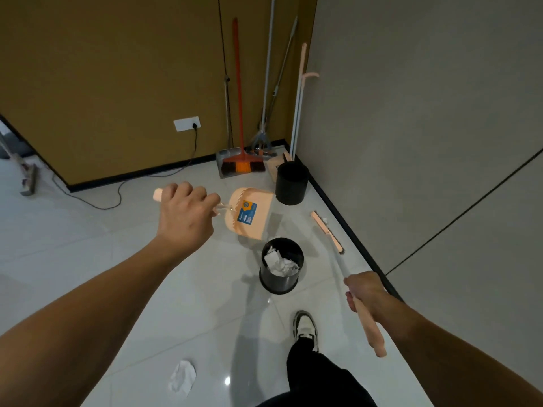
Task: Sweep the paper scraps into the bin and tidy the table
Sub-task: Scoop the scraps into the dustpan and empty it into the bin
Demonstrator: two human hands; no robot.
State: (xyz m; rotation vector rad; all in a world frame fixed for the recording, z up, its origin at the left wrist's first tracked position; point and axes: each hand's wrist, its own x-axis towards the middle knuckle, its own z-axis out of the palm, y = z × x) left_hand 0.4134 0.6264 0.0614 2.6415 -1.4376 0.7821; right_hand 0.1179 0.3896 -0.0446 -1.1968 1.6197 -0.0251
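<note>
While left hand [185, 212] grips the dustpan [249, 212] handle above the bin [281, 267] of paper scraps [279, 263], right hand [367, 295] clasps the broom [340, 245] handle.

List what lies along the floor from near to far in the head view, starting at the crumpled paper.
Crumpled paper → bin with paper scraps → peach dustpan → empty black bin → orange broom in the corner.

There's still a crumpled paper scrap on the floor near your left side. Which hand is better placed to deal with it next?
Probably the right hand: it grips the broom, which can sweep the paper scrap. The left hand holds the dustpan up by the bin.
</note>
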